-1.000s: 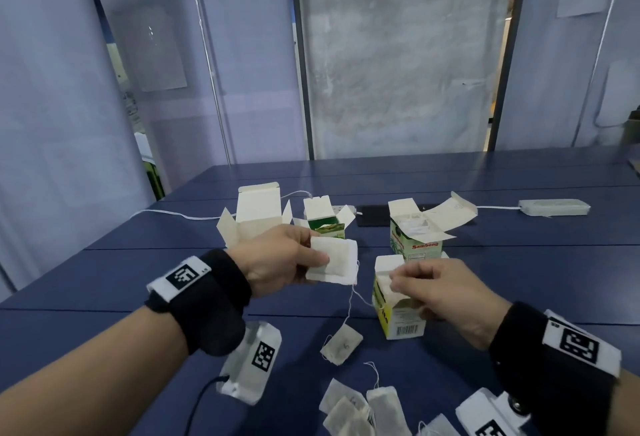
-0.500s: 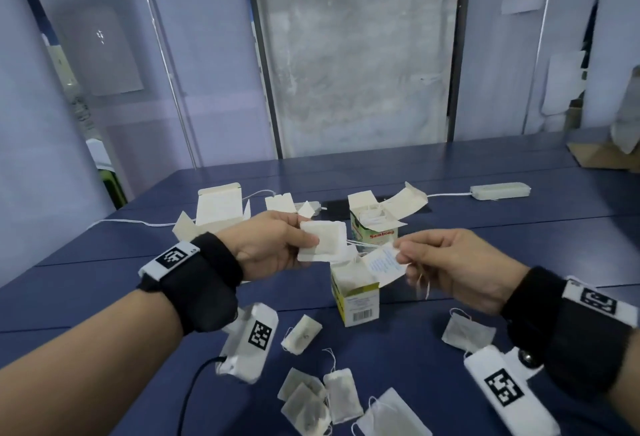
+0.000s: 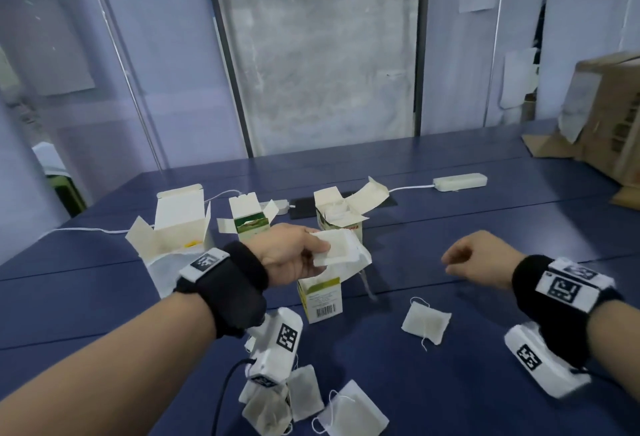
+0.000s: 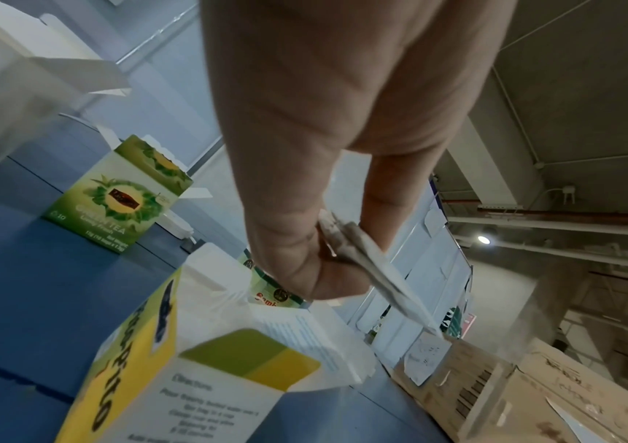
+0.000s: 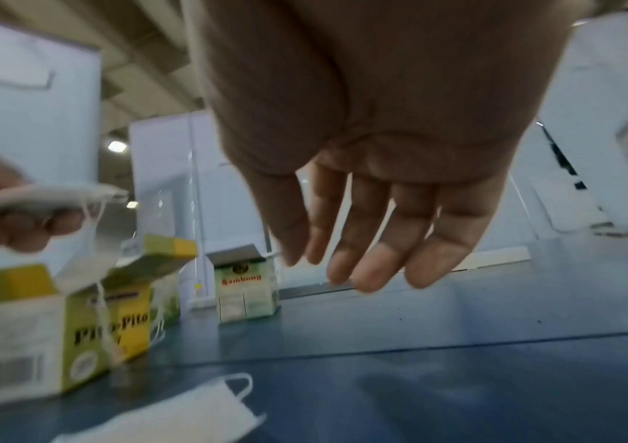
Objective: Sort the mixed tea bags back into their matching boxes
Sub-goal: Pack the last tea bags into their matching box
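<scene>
Left hand (image 3: 289, 255) pinching flat white paper tea bags (image 3: 337, 250) just above the open yellow-and-white carton (image 3: 320, 299) mid-table. Right hand (image 3: 479, 257) empty, fingers loosely relaxed, well right of it. Best to square the bags over the mouth, strings tucked in. More loose bags (image 3: 426, 324) near the blue table's (image 3: 485, 383) front edge.

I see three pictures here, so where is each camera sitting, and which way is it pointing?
Head: worn on the person's head, looking forward and down at the blue table; both forearms, left hand and right hand show.
Left wrist: on the left wrist, looking along the palm at fingers pinching tea bags.
Right wrist: on the right wrist, looking along the palm and relaxed, empty fingers; the other hand shows at the left edge.
Shared: all three show the yellow Pito-Pito box.
</scene>
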A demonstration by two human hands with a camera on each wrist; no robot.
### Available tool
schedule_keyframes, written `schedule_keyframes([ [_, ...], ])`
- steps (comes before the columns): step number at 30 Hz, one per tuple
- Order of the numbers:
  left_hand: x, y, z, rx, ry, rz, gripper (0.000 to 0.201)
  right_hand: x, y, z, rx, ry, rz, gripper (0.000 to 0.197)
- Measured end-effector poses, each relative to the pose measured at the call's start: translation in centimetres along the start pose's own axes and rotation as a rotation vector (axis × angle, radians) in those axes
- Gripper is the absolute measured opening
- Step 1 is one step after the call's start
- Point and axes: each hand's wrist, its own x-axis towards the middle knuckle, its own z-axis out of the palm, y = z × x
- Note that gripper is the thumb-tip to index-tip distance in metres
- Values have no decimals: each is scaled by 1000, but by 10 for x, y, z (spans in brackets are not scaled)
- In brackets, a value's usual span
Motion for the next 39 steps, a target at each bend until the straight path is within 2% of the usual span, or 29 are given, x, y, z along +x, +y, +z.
schedule_keyframes([
  [2, 3, 4, -2, -27, 22, -2, 24, -4, -2, 8, -101, -170, -46, 29],
  [4, 5, 9, -5, -74, 51, 0, 28, -11, -10, 19, -140, -302, -29, 46],
  [9, 3, 25, -19, -219, 108, 3, 11, -14, -22, 36, -262, -362, 104, 59],
  [11, 0, 27, -22, -295, 85, 18, 12, -13, -20, 38, -189, -391, 167, 52],
  [15, -5, 21, -19, -363, 0, 42, 20, -15, -4, 32, -39, -404, 193, 5],
  [16, -8, 17, -20, -372, -16, 42, 21, -19, -1, 31, -18, -411, 192, 8],
  [20, -9, 10, -14, -353, -34, 24, 17, -20, 10, 27, -34, -352, 189, 12],
  [23, -10, 9, -7, -322, -49, 9, 22, -22, 9, 28, -133, -300, 156, 50],
  [25, -11, 10, 0, -313, -60, 4, 24, -24, 6, 31, -150, -322, 140, 65],
  [30, -17, 12, 11, -304, -116, 18, 20, -27, 6, 34, 75, -358, 233, 53],
  [34, -18, 7, 17, -297, -123, 29, 28, -35, 13, 26, 250, -319, 215, 45],
  [37, -15, 1, 28, -260, -117, 12, 32, -42, 18, 9, 335, -214, 220, 36],
  [39, -12, -2, 35, -246, -120, 4, 35, -48, 27, -10, 445, -61, 241, 34],
])
